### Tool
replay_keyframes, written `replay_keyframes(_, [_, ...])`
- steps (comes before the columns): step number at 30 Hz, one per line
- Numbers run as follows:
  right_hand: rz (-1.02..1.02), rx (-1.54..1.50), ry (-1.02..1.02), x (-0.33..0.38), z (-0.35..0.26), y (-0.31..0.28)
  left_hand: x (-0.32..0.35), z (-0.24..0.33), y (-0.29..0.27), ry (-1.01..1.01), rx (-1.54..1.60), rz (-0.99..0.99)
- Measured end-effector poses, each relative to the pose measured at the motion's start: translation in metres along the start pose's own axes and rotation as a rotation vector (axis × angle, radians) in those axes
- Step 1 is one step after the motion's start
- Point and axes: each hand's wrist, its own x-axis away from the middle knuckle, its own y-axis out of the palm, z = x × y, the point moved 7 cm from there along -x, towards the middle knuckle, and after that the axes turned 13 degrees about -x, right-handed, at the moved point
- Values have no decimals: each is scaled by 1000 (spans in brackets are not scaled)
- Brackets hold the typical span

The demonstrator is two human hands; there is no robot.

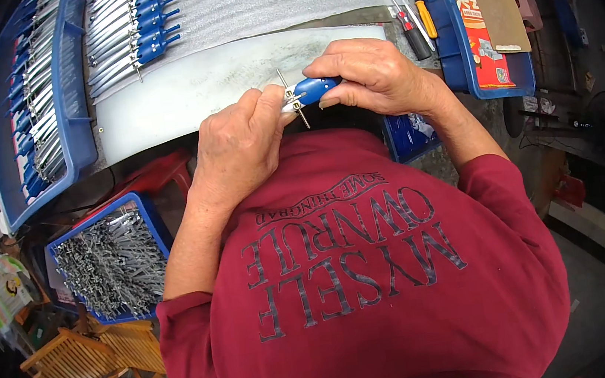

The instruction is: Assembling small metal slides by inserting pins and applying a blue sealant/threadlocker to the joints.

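Observation:
Both my hands hold one blue-and-silver tool (312, 89) above the front edge of a white board (158, 104). My left hand (241, 142) is closed round its silver end, which is mostly hidden in the fist. The fingers and thumb of my right hand (378, 76) pinch the blue end. A thin metal rod (303, 118) crosses the tool between the hands and sticks out on both sides. On the table at the far left lies a row of similar tools (144, 39), their blue ends pointing right.
A blue tray (79, 125) of like tools stands at left. Below it, a blue bin (149, 214) holds many grey metal parts (113, 266). At right lie a red-and-black screwdriver (413, 34) and a yellow-handled one (426, 19), beside a blue bin (454, 45) with cardboard (496, 2).

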Motion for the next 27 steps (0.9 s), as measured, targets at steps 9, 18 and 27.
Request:
replay_keyframes(9, [26, 73, 58, 1, 2, 0, 0, 2, 0, -30, -48, 36])
replay_keyframes(18, [95, 114, 20, -1, -3, -6, -3, 2, -2, -83, -57, 69])
replay_keyframes(27, [-18, 42, 28, -2, 2, -5, -5, 1, -4, -8, -25, 17])
